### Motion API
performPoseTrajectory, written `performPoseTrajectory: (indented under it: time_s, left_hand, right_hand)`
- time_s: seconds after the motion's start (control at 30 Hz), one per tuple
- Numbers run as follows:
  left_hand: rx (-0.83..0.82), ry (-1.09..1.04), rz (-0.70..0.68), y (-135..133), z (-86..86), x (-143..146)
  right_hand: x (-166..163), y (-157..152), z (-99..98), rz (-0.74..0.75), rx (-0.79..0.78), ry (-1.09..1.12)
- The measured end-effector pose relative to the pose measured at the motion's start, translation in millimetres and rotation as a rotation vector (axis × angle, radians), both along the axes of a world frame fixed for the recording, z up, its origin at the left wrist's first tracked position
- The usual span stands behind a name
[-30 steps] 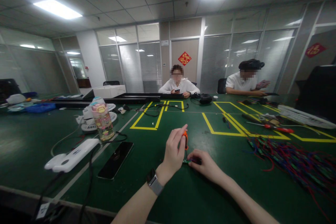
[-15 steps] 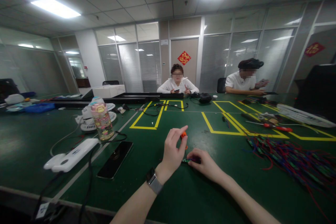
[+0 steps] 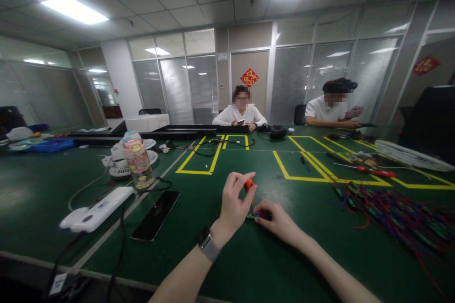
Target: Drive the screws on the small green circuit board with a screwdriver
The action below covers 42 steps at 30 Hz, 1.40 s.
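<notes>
My left hand (image 3: 235, 203), a watch on its wrist, is raised over the green table (image 3: 199, 265) with its fingers curled round the orange handle of a small screwdriver (image 3: 249, 184) that stands upright. Its tip points down at a small green connector piece (image 3: 253, 216). My right hand (image 3: 273, 218) lies on the table and pinches that piece, holding it down. Both hands meet near the table's middle, just in front of me.
A black phone (image 3: 156, 215), a white device (image 3: 95, 210) with cables and a drink bottle (image 3: 138, 158) lie to the left. A heap of red, blue and green wires (image 3: 394, 215) and a red screwdriver (image 3: 377, 173) lie right. Two people sit across the table.
My left hand has sunk a little and its fingers have closed further round the orange handle. My right hand has stayed on the small piece.
</notes>
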<state>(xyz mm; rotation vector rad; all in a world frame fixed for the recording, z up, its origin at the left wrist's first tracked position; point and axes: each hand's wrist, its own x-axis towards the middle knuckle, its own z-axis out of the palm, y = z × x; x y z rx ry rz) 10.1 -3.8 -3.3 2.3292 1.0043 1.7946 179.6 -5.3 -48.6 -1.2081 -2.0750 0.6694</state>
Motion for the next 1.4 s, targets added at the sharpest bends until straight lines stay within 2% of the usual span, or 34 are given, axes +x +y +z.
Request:
performPoseTrajectory:
  time_s: [0.23,0.73,0.9,1.1,1.27,1.4]
  left_hand:
    - [-0.037,-0.015,-0.080,-2.6,1.2,-0.4]
    - [0.000,-0.038,0.005,0.2,0.3,0.2]
    - [-0.055,0.002,-0.062,-1.3,1.4,0.6]
    - [-0.038,-0.004,-0.030,1.8,-1.2,0.1]
    - [-0.073,-0.013,-0.108,0.2,-0.2,0.4]
    - [-0.007,-0.019,-0.040,0.2,-0.5,0.4]
  right_hand:
    - [0.1,1.4,-1.4,0.000,0.001,-0.009]
    - [1.9,4.1,-6.0,0.005,0.013,0.005]
    - [1.8,3.7,-5.1,0.005,0.008,0.006]
    - [1.0,2.8,-4.6,0.004,-0.002,0.012]
    - [1.5,2.6,-4.0,0.012,-0.004,0.018]
    - [1.8,3.0,-5.2,0.016,0.000,0.018]
